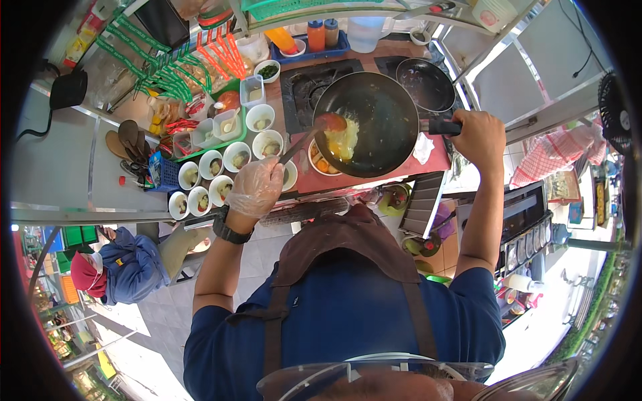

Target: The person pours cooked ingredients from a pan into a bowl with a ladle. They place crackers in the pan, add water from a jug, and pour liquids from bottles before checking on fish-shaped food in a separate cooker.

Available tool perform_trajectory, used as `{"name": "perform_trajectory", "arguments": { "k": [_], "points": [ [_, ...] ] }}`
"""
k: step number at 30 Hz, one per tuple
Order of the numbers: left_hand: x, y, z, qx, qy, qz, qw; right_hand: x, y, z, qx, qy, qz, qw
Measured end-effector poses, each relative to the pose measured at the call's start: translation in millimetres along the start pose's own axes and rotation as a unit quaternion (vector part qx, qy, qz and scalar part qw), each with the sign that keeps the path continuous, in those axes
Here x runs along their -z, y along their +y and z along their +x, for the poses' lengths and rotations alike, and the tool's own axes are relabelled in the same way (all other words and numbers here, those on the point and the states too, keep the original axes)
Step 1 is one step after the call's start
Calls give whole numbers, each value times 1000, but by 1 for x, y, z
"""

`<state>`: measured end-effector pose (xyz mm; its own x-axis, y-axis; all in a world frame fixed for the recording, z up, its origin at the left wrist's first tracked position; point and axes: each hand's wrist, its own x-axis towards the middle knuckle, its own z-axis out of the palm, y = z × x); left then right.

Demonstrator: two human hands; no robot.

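My right hand (479, 136) grips the black handle of a dark frying pan (386, 135), which is tilted above the counter. In the pan's left part lies egg (346, 141), partly set and yellow. My left hand (257, 186), in a clear plastic glove, holds the handle of a spatula (331, 122) with a reddish-brown head; the head touches the pan beside the egg. Below the pan's left edge, partly hidden, is a bowl of cut orange and pale food (321, 163). White cups with food (236, 156) stand in rows left of my left hand.
A stove (301, 82) lies behind the pan, with a smaller frying pan (425, 85) at its right. Sauce bottles (316, 36) stand in a blue tray (306, 56) at the back. A green tray (246, 131) holds plastic tubs. A seated person (125, 265) is at the left.
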<state>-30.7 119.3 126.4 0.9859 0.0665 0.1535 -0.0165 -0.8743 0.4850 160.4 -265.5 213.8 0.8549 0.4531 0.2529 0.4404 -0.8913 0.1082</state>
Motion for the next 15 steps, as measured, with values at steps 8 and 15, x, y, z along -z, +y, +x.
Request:
{"name": "perform_trajectory", "arguments": {
  "k": [8,15],
  "points": [
    [-10,4,3,9,-3,-56,998,1,-1,-1,-7,-1,-1,1000],
    [-14,15,-1,4,7,-46,999,-2,-1,-3,-5,-10,-7,1000]
  ]
}}
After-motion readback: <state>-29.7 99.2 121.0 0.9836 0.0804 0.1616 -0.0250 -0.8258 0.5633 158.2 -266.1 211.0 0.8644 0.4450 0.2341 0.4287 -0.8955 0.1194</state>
